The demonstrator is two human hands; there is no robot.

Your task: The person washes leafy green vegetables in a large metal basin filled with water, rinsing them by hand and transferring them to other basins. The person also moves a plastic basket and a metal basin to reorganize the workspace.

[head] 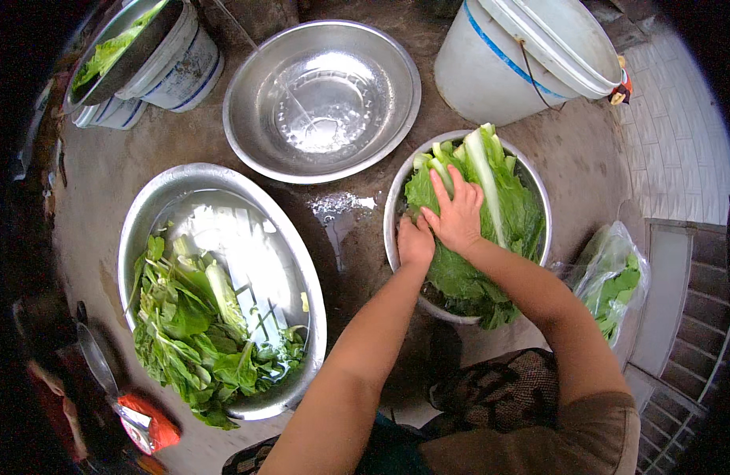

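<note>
Both of my hands are at a round metal basin [543, 196] heaped with large green leaves with pale stalks [507, 196]. My right hand [459, 211] lies on top of the leaves, fingers spread, beside a thick white stalk. At the basin's left side, my left hand [416, 242] reaches inside the rim with its fingers bent down; the fingertips are hidden, so its grip cannot be made out. The two hands touch or nearly touch at the thumbs. Some leaves hang over the near rim.
To the left, a wide metal basin [314, 309] holds water and leafy greens [193, 338]. A thin stream of water falls into another metal basin [240, 136]. White buckets [489, 71] stand behind. A clear plastic bag of greens [620, 285] lies right; a ladle [95, 356] lies left.
</note>
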